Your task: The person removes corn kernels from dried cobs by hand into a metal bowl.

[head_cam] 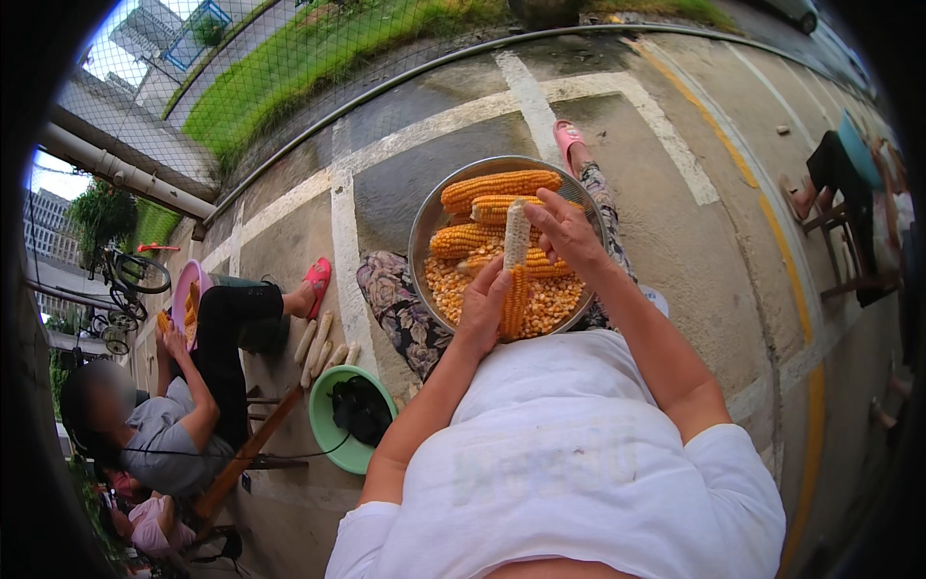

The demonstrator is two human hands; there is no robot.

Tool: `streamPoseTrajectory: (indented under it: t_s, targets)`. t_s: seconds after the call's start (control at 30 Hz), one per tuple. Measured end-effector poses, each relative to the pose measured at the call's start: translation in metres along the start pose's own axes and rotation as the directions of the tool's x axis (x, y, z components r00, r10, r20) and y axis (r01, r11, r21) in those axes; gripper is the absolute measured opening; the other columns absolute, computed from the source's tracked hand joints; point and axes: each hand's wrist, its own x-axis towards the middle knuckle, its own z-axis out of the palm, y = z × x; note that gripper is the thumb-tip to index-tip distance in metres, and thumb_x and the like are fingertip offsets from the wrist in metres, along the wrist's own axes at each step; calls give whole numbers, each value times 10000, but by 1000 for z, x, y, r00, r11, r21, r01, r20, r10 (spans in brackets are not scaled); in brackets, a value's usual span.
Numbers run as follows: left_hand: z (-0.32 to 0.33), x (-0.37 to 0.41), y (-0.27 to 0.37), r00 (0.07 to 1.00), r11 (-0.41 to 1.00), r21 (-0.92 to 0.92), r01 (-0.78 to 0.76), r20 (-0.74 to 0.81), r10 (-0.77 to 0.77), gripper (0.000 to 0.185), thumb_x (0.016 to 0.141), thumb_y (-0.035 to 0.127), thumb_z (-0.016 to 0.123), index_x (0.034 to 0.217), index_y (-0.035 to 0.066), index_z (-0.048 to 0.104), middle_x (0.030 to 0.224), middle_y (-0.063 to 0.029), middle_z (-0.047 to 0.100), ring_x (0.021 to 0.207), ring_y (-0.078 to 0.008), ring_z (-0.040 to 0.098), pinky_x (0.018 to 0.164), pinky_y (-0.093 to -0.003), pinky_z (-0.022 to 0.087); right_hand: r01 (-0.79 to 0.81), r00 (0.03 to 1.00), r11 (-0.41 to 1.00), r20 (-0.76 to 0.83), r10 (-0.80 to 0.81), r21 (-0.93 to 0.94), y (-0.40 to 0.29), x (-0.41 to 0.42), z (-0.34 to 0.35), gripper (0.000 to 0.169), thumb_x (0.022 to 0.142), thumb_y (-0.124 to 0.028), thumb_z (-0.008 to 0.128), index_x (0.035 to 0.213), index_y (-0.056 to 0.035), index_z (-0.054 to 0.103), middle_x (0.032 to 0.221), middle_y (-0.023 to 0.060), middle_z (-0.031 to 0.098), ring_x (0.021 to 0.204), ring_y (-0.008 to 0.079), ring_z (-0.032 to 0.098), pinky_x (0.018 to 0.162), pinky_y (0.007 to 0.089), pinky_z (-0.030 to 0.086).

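A partly shelled corn cob [516, 235] stands tilted over a round metal basin [439, 195] on my lap. Its upper part is bare and pale, while its lower part still bears orange kernels. My left hand [486, 300] grips this cob around the middle. Near the bare end is my right hand [568, 228], its fingers apart and the index finger at or beside the cob; contact is hard to tell. Inside the basin, several whole ears of corn [499, 188] lie above a layer of loose kernels [553, 304].
Left of my knee, bare cobs [316, 351] lie on the concrete by a green plastic basin [325, 412] holding a black item. A person [170, 420] on a wooden bench [249, 452] handles corn in a pink basin [182, 289]. Another seated person [839, 181] is at far right.
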Motion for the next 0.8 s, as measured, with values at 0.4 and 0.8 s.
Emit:
streamPoseTrajectory:
  t_s: [0.4, 0.8]
  targets:
    - [9, 5, 7, 991, 932, 362, -30, 134, -20, 356, 969, 348, 397, 1053, 31, 536, 788, -27, 590, 627, -88, 545, 569, -236, 456, -34, 985, 999, 169, 30, 21, -11, 7, -4, 301, 844, -337, 616, 874, -38, 593, 618, -28, 496, 491, 40, 433, 414, 201, 338]
    - [21, 9, 16, 962, 316, 925, -209, 137, 236, 313, 943, 313, 386, 906, 58, 562, 699, -193, 580, 661, -388, 573, 586, -469, 439, -193, 978, 967, -52, 204, 167, 26, -3, -7, 364, 840, -380, 592, 980, -44, 587, 720, 2, 543, 546, 63, 497, 425, 214, 404]
